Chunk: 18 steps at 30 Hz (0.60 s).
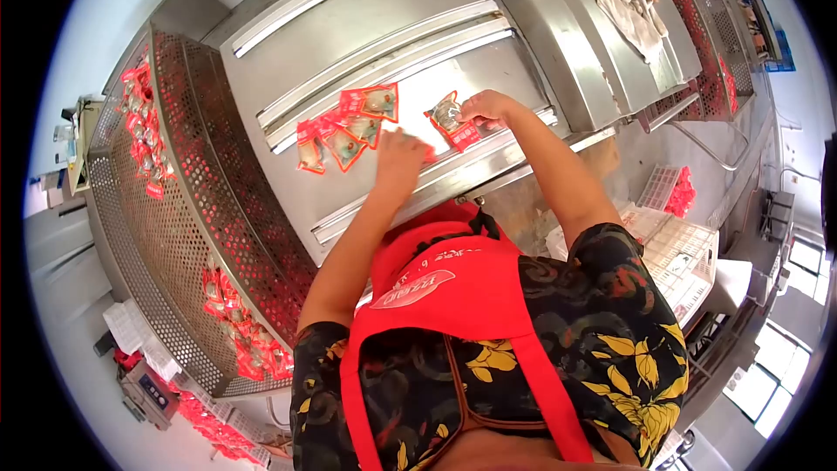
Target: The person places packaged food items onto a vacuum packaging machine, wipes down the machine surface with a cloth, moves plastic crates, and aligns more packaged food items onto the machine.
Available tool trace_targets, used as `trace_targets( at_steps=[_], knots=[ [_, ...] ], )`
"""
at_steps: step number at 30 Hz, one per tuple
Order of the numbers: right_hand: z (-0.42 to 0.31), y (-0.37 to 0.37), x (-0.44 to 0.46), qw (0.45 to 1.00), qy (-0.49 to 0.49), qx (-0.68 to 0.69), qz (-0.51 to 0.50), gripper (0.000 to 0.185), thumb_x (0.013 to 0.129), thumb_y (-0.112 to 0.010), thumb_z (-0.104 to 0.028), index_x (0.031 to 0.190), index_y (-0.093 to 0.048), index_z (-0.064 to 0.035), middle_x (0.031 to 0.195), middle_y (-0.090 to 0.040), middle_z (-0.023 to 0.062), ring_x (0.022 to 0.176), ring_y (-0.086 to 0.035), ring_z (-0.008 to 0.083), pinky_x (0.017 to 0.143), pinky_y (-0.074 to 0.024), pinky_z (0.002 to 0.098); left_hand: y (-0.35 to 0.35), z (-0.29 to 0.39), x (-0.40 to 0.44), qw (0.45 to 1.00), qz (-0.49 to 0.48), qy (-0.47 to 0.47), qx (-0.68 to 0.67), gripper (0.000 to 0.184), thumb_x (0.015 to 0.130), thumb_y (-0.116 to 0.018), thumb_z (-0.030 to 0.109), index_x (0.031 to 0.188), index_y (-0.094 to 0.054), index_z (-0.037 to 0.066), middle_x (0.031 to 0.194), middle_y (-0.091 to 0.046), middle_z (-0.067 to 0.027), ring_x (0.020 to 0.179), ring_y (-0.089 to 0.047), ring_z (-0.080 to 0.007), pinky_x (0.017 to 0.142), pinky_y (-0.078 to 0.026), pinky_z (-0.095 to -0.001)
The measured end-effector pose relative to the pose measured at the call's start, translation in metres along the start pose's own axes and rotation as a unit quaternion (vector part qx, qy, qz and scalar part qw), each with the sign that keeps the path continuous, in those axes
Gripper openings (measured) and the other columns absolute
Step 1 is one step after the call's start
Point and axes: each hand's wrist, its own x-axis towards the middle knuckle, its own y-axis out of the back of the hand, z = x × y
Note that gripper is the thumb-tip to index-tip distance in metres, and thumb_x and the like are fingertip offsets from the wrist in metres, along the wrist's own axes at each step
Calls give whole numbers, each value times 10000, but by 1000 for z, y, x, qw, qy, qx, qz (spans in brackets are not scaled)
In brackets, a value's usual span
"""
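Observation:
On the metal worktop, my right hand (490,108) has its curled fingers at the edge of a red-edged food packet (446,112) with a clear window, apparently pinching it. My left hand (402,160) is lower and to the left, over the worktop, its fingers smeared by motion. A bit of red shows beside those fingers, but whether they hold it I cannot make out. Just left of this hand lies a loose group of similar packets (345,148), some overlapping, with something pale and greenish inside.
A perforated metal bin (187,209) with red packets (240,323) stands to the left of the metal worktop (340,30). At the right are a steel ledge with a crumpled cloth (629,9) and another perforated bin (697,9). White plastic crates (676,249) stand below right.

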Motion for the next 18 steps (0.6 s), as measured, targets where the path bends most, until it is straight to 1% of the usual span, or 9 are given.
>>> trace_targets(
  at_steps=[2,5,6,8,9,11,12,15,18],
  knots=[
    [8,14,6,996,13,68,-59,209,781,-810,-228,833,-658,-94,673,-581,-19,579,-489,85,434,-273,222,18,1,2,995,-57,57,62,271,814,-649,214,1059,-679,104,1162,-628,-71,1262,-451,-262,1023,-375,-493],
    [7,31,5,973,-26,189,-130,189,793,-798,-194,854,-660,-79,718,-614,11,584,-503,83,424,-279,204,16,2,18,993,35,113,2,248,849,-653,195,1078,-677,100,1114,-658,-98,1172,-549,-250,946,-453,-415],
    [11,34,10,963,-34,224,-144,139,817,-766,-125,881,-664,-57,752,-628,29,560,-497,83,400,-279,196,4,3,28,949,-18,198,-244,256,881,-629,191,1108,-658,78,1085,-667,-89,1081,-590,-224,896,-472,-367],
    [17,41,16,960,-32,227,-160,119,825,-750,-96,889,-662,-48,753,-630,31,553,-494,84,391,-279,193,-32,8,50,708,-89,326,-621,306,946,-588,204,1192,-594,23,1051,-681,-77,885,-667,-160,780,-503,-265],
    [19,44,17,958,-31,227,-175,102,832,-734,-67,897,-660,-39,754,-631,33,546,-492,84,382,-280,191,-34,15,61,707,-92,327,-621,306,946,-588,204,1192,-594,23,1051,-681,-77,885,-667,-160,780,-503,-265],
    [25,52,18,958,-40,227,-168,101,824,-708,0,910,-658,-22,743,-630,38,538,-491,81,372,-270,184,-38,28,79,577,-124,397,-703,354,934,-608,186,1231,-551,2,1075,-678,-84,910,-666,-170,785,-510,-278],
    [29,56,19,962,-13,204,-178,109,814,-705,14,907,-662,-21,744,-635,42,542,-495,77,370,-265,182,-42,32,84,559,-110,407,-714,363,893,-647,125,1216,-546,-5,1038,-681,-93,898,-674,-180,759,-521,-275],
    [42,65,18,983,62,117,-131,131,770,-704,55,873,-664,-16,740,-645,51,565,-527,85,415,-322,201,-50,40,95,586,-60,437,-680,379,846,-681,58,1197,-547,4,986,-682,-103,844,-674,-177,713,-518,-253],
    [49,67,24,986,157,-51,24,200,658,-708,135,791,-656,-6,720,-658,68,632,-607,130,603,-494,274,-76,32,101,704,4,369,-607,402,804,-686,-2,1173,-529,12,916,-683,-127,767,-669,-172,655,-508,-257]
  ],
)
